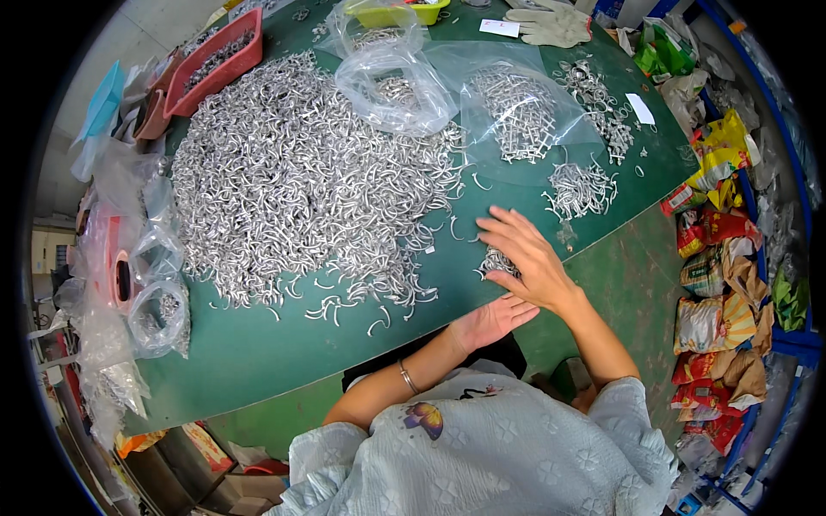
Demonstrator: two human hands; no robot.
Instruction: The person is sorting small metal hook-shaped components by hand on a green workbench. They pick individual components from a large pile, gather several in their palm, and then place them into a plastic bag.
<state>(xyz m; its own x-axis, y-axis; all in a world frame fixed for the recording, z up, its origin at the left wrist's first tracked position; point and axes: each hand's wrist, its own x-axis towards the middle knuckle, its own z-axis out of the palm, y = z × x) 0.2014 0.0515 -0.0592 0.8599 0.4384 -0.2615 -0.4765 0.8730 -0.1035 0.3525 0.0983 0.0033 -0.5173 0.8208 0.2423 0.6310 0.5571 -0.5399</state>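
Metal hooks [497, 261] lie under right hand [527, 258].

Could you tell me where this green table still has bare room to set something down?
The widest bare patch is the table's near-left corner, between the big pile of curved metal pieces and the front edge. A narrower strip lies between that pile and the right hand. The far half is crowded: clear bags, small piles, red tray.

Bright, even daylight floods the green table [258, 361], and shadows are soft. Glare glints off the metal hooks [292, 181] and plastic bags [391, 82]. Fisheye bending and black vignette crowd the edges.
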